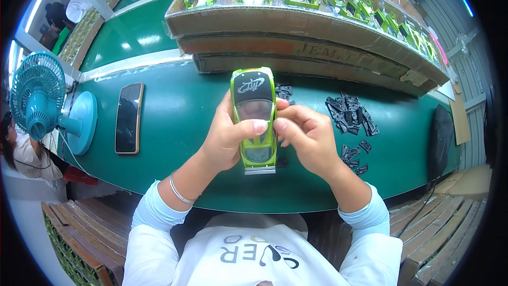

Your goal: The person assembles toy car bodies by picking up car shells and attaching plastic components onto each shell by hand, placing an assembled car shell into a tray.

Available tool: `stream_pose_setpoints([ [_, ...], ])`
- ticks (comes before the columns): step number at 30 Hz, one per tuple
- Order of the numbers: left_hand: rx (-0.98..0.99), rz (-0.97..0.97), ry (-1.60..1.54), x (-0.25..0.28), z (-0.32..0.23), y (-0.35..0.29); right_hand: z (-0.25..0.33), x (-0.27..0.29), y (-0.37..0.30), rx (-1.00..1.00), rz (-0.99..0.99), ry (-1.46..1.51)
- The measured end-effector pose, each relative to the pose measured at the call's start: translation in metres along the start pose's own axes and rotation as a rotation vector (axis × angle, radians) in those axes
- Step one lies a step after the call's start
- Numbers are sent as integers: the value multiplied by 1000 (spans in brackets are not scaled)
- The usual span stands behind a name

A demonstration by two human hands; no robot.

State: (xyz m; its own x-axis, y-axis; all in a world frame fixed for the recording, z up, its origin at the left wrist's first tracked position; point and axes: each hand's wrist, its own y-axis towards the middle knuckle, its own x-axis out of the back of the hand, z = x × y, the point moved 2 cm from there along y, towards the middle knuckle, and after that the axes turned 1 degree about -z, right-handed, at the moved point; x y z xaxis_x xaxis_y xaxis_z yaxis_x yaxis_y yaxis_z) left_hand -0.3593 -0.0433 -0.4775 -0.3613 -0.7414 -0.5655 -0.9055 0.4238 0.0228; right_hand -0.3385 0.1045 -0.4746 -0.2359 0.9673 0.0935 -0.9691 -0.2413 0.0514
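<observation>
A bright green toy car body (pixel 259 153) with a black hood and clear windows is held upright over the green table. My left hand (pixel 222 136) grips it from the left side, the thumb lying across its top. My right hand (pixel 313 139) is at the car's right side, with thumb and fingertips pinched together against its edge. Whether a small part sits between those fingertips is hidden. Small black plastic parts (pixel 350 114) lie in a pile to the right. A smaller group of black parts (pixel 353 159) is nearer, and a few black pieces (pixel 284 91) lie just behind the car.
Stacked cardboard boxes (pixel 296 26) hold several green car bodies in clear trays along the far side. A phone (pixel 128 119) and a teal fan (pixel 38 87) stand left. At the right edge is a black cover-like object (pixel 441 137). Other people are in the left background.
</observation>
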Motion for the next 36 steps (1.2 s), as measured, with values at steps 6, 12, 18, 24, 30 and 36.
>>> stream_pose_setpoints([
  [6,66,46,-59,10,3,2,-8,2,6,-156,9,355],
  [12,34,66,-212,9,-2,1,-9,7,7,-77,-125,297],
  [18,57,46,-136,3,-1,1,-4,2,1,53,-164,102],
  [24,88,19,-52,3,-3,1,0,9,6,169,-79,-286],
  [30,41,22,-287,12,-4,2,-2,21,9,6,-114,146],
  [36,197,20,-364,14,2,2,13,86,21,92,-174,-294],
])
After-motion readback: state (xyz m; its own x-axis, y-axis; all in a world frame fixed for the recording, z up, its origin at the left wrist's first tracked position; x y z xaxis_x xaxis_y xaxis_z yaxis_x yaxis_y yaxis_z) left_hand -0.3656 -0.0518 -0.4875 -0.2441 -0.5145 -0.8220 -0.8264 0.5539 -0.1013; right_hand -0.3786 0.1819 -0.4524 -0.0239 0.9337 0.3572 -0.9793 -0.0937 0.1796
